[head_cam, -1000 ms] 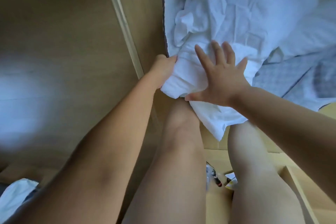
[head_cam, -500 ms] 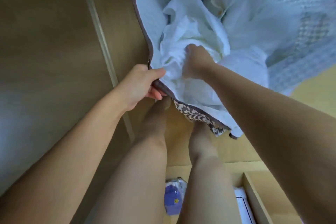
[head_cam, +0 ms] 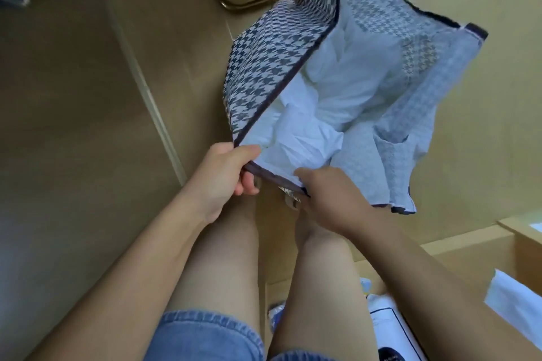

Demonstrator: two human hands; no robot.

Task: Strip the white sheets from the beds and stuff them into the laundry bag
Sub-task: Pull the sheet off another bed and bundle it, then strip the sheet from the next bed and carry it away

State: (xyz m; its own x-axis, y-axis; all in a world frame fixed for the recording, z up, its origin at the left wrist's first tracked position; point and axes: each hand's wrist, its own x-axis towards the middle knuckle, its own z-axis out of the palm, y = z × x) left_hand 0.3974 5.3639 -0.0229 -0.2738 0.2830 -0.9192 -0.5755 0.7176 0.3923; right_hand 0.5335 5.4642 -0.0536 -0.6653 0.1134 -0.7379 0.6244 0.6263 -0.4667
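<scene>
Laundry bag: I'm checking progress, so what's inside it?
Crumpled white sheets lie inside the laundry bag, whose near rim the left hand and right hand grip. Whatever lies under the sheets is covered.

Floor (head_cam: 73,126) is plain tan, wood-look stuff, with a pale strip (head_cam: 146,91) running diagonally across it on the left. A bent brass-coloured tube (head_cam: 249,3) sits on it up top, right behind the houndstooth bag (head_cam: 264,67). Can't really see the bag's bottom touching down. Lower right there's a low wooden ledge (head_cam: 469,240), with a white flat thing (head_cam: 393,328) and a small blue thing (head_cam: 275,313) lying near the bottom edge.
</scene>
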